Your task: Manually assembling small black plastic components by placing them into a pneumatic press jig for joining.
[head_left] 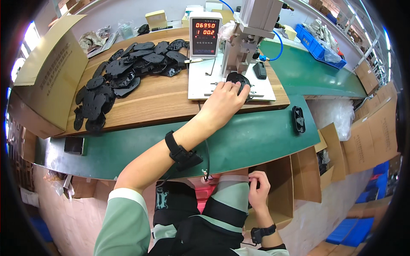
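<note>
My left hand (227, 100) reaches across the bench to the press (239, 53). Its fingers are closed on a black molded plastic part (238, 78), which lies on the white base plate (200, 87) beneath the press head. My fingers cover part of that piece. Down by my right thigh, my right hand (259, 190) is curled in front of an open cardboard box (277, 183). Whatever it may hold is hidden. A loose pile of similar black plastic parts (124, 70) spreads over the wooden board (158, 100) left of the press.
A counter box with red digits (205, 36) stands beside the press. On the green bench (162, 147) are a dark phone-like object (74, 145) and a black oblong part (299, 120). A carton (51, 77) flanks the pile; a blue crate (316, 45) sits at the far right.
</note>
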{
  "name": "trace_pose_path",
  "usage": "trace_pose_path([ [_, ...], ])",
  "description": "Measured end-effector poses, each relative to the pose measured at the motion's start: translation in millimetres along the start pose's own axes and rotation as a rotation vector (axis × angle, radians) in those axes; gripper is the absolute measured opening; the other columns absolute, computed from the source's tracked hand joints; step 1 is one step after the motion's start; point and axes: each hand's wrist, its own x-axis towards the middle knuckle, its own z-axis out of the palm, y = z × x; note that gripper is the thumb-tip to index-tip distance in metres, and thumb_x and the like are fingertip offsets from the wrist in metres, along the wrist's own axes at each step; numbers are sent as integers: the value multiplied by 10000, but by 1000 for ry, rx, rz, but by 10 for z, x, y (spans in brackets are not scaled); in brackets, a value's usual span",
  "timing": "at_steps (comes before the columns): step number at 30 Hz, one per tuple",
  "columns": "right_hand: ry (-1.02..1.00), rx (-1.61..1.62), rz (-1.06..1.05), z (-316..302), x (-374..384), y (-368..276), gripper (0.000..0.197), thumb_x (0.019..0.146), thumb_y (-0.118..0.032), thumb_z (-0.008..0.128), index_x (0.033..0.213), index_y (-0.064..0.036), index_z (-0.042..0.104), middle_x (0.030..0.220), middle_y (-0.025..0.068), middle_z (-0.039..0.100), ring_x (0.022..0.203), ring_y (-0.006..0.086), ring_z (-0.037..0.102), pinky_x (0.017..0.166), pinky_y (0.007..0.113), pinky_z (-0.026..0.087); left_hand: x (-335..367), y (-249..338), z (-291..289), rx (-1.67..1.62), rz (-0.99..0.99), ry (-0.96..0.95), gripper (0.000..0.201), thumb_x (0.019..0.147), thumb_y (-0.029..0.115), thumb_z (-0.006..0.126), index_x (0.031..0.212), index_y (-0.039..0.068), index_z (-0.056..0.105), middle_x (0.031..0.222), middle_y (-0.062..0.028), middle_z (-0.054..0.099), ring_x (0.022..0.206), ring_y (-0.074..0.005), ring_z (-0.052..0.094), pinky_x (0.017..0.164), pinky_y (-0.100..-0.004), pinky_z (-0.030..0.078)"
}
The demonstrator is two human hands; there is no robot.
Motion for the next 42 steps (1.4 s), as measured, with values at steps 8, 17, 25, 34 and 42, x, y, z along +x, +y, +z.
trace_pose_path([
  [8, 28, -417, -540, 111, 1538, -1072, 631, 786, 28, 754, 1389, -14, 572, 1361, 192, 598, 1263, 401, 560, 1083, 494, 464, -31, 12, 23, 9, -20, 49, 515, 867, 16, 631, 1370, -2, 521, 1257, -197, 692, 1054, -316, 670, 916, -425, 514],
  [17, -30, -623, -588, 633, 2419, -753, 588, 759, 6, 790, 1320, -31, 618, 1269, 124, 645, 1232, 346, 594, 991, 484, 505, -25, 49, -16, -156, -64, 159, 751, 821, 22, 694, 1528, 68, 445, 1259, -186, 544, 926, -360, 652, 864, -440, 545],
  [25, 34, -535, -542, 586, 2471, -821, 383, 709, 96, 744, 1073, -20, 718, 1059, 95, 699, 1087, 325, 640, 931, 449, 549, -514, -612, -8, -293, -342, 155, 672, 791, -95, 528, 1456, -99, 423, 1441, -307, 517, 1371, -485, 484, 1181, -507, 413],
  [34, 3, -512, -541, 601, 2460, -886, 410, 686, 102, 760, 1073, -27, 722, 1024, 90, 682, 1035, 328, 632, 911, 457, 550, -1033, -1279, 176, 15, -486, -32, 605, 935, 155, 647, 1454, -80, 445, 1333, -283, 561, 1271, -448, 550, 1086, -511, 470],
  [42, 11, -523, -529, 606, 2454, -872, 416, 691, 106, 747, 1083, -33, 730, 1028, 87, 685, 1038, 325, 631, 909, 448, 551, -1346, -721, -480, -84, -482, -189, 497, 954, 281, 732, 1316, -25, 582, 1308, -256, 537, 1198, -446, 580, 1030, -487, 500],
])
